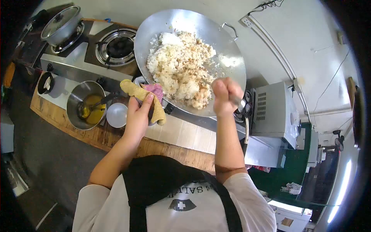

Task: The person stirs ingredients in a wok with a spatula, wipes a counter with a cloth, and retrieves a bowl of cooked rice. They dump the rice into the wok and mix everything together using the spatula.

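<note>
A large metal wok (228,46) holds a heap of rice (185,69), white in places and mixed with brown bits. My right hand (227,96) is closed around the handle of a metal cooking utensil (206,81) above the wok's right side. The utensil's head is buried in the rice, so its exact kind is hidden. At the near-left rim, my left hand (138,113) grips a folded yellow cloth (143,94). A pink cloth (155,90) lies against it. Whether the wok's handle is inside the cloth cannot be seen.
Left of the wok are an unlit-looking burner (119,47) and a lidded pot (63,26). Nearer stand a steel pot (79,98) with yellow liquid and a ladle, a pale bowl (116,115) and a small black bowl (45,82). A grey metal appliance (268,110) stands right.
</note>
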{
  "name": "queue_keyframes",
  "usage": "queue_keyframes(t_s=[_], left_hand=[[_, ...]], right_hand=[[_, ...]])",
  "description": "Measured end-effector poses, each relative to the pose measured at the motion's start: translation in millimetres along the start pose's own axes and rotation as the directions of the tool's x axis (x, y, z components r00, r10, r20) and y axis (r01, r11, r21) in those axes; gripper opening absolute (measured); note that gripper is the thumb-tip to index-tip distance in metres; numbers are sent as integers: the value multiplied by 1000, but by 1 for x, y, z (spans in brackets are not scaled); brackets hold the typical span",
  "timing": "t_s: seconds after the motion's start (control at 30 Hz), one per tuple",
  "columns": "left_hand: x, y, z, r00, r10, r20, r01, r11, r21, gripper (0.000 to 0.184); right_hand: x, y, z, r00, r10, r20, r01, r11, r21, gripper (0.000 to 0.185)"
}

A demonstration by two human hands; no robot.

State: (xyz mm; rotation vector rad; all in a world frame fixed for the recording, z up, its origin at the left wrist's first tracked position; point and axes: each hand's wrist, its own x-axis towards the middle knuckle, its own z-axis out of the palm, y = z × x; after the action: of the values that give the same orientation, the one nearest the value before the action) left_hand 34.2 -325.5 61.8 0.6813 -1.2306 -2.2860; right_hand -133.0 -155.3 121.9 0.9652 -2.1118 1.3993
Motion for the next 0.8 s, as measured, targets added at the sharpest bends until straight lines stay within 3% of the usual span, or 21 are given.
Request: queue_keyframes(t_s=[0.07, 0.13, 0.17, 0.27, 0.33, 0.37, 0.43, 0.47, 0.57, 0.63, 0.7, 0.77, 0.8], left_hand=[[-1, 1, -2, 1000, -1, 14, 1, 1000, 7, 30], [4, 1, -1, 1000, 19, 7, -19, 999, -39, 30], [3, 0, -2, 1000, 12, 1, -12, 999, -45, 30], [3, 1, -1, 1000, 8, -8, -9, 998, -60, 28], [3, -1, 2, 1000, 0, -11, -1, 997, -74, 26], [3, -1, 3, 1000, 5, -7, -5, 996, -89, 26], [1, -1, 1, 1000, -16, 7, 16, 995, -100, 25], [1, -2, 0, 1000, -11, 14, 13, 992, -124, 26], [0, -2, -7, 999, 33, 21, -31, 997, -73, 28], [-2, 2, -22, 999, 1, 52, 2, 999, -48, 29], [-11, 0, -35, 995, -44, 90, 38, 997, 62, 29], [-24, -5, -43, 985, -108, 135, 70, 963, 259, 29], [-27, -21, -47, 967, -92, 238, 8, 943, 332, 33]], right_hand=[[10, -3, -24, 987, 145, -62, -109, 911, 397, 11], [36, -47, -61, 1000, 24, -3, -11, 589, 808, 6], [40, -79, -73, 985, -156, 70, -6, 374, 928, 5], [2, -68, -46, 1000, -27, 7, 13, 672, 741, 15], [-8, -56, -19, 997, -44, -60, 59, 960, 274, 14], [-7, -51, -6, 995, -92, -34, 95, 989, 112, 15], [-8, -20, 16, 970, -190, 153, 191, 982, 11, 16], [-5, -14, 22, 964, -214, 158, 209, 977, 51, 20], [2, -2, 10, 998, 15, -67, 3, 964, 264, 24], [1, -36, -26, 985, 85, -153, 1, 871, 491, 32], [0, -85, -61, 989, -145, -9, 103, 658, 745, 29], [-9, -80, -69, 981, -193, 27, 155, 855, 495, 18], [-15, -70, -66, 984, -177, 17, 159, 920, 359, 19]])
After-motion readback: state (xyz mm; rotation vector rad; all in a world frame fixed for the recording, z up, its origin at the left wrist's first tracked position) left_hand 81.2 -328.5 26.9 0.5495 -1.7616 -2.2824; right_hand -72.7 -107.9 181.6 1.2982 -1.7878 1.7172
